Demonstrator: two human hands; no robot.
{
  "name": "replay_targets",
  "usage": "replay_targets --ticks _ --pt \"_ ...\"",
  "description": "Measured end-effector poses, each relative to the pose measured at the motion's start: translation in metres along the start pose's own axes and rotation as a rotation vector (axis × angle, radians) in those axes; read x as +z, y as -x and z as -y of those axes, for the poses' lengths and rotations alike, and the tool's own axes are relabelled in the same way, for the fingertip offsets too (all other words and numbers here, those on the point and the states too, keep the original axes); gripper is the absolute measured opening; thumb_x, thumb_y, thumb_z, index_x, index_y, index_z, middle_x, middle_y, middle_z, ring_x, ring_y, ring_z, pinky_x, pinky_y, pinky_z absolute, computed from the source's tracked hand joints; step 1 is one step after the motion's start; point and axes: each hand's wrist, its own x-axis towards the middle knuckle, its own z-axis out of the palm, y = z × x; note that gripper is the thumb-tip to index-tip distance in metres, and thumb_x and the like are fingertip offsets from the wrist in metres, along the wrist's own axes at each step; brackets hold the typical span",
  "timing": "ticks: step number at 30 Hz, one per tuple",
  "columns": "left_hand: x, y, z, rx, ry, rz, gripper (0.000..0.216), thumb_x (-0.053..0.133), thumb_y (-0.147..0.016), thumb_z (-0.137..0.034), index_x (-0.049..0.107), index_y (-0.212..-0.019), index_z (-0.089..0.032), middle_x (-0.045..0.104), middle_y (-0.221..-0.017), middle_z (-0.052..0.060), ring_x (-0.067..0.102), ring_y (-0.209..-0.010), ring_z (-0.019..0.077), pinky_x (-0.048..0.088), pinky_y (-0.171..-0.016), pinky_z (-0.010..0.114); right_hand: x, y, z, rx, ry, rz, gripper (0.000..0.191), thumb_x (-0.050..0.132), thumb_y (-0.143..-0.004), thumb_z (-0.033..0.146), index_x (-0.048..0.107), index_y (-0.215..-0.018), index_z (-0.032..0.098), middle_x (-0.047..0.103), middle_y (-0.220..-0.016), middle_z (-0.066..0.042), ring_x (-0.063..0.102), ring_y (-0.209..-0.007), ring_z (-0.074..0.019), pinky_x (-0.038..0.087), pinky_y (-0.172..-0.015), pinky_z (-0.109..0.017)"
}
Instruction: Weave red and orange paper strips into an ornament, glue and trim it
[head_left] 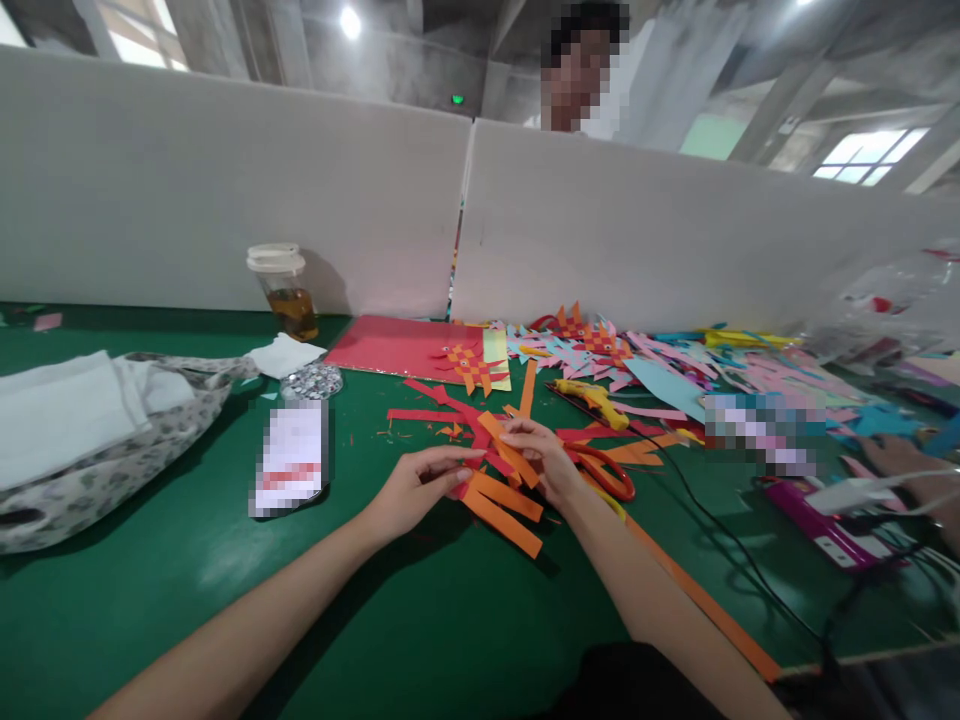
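Orange and red paper strips (pixel 501 510), partly interlaced, are held between my two hands above the green table. My left hand (pixel 417 490) pinches the red and orange piece at its left side, thumb and forefinger together. On the other side, my right hand (pixel 546 462) has its fingers closed on an orange strip (pixel 510 450) of the same piece. Where the strips cross is partly hidden by my fingers. Just beyond lie loose red strips (pixel 431 415). Scissors with orange-red handles (pixel 619 475) rest beside my right wrist, partly covered.
Woven paper fish (pixel 471 366) lie by a red folder (pixel 390 345). Behind the yellow glue gun (pixel 592 402) is a heap of paper scraps (pixel 712 365). A lidded cup (pixel 291 300), phone (pixel 291 460) and cloth bag (pixel 172 430) stand left; a power strip (pixel 817 525) and another person's hand (pixel 904 465) right.
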Motion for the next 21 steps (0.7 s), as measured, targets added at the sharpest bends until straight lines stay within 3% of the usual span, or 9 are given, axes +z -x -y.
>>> replay_targets --ticks 8,13,21 --pt "0.001 0.001 -0.002 -0.010 -0.029 0.020 0.031 0.056 -0.079 -0.032 0.064 -0.107 -0.022 0.067 -0.083 0.004 0.057 -0.071 0.0124 0.048 -0.067 0.025 0.002 0.003 0.001 0.007 0.004 -0.029 0.022 0.071 -0.052 0.026 0.054 -0.065 0.020 0.056 -0.056 0.006 0.054 -0.051 -0.0108 0.039 -0.050 -0.022" --pt "0.002 0.003 0.000 0.024 -0.088 0.041 0.031 0.055 -0.081 -0.032 0.064 -0.108 -0.023 0.067 -0.078 0.004 0.058 -0.073 0.0143 0.048 -0.067 0.026 0.003 0.010 0.005 0.043 -0.051 -0.006 0.021 0.070 -0.054 0.025 0.054 -0.067 0.021 0.053 -0.052 0.007 0.050 -0.045 -0.0090 0.036 -0.045 -0.021" --pt "0.001 -0.001 0.002 -0.032 -0.046 -0.039 0.031 0.058 -0.078 -0.035 0.065 -0.105 -0.022 0.067 -0.087 0.004 0.057 -0.070 0.0124 0.049 -0.066 0.026 0.003 0.010 -0.001 0.077 0.026 0.091 0.020 0.072 -0.052 0.024 0.055 -0.062 0.018 0.052 -0.052 0.005 0.048 -0.045 -0.0072 0.033 -0.042 -0.019"
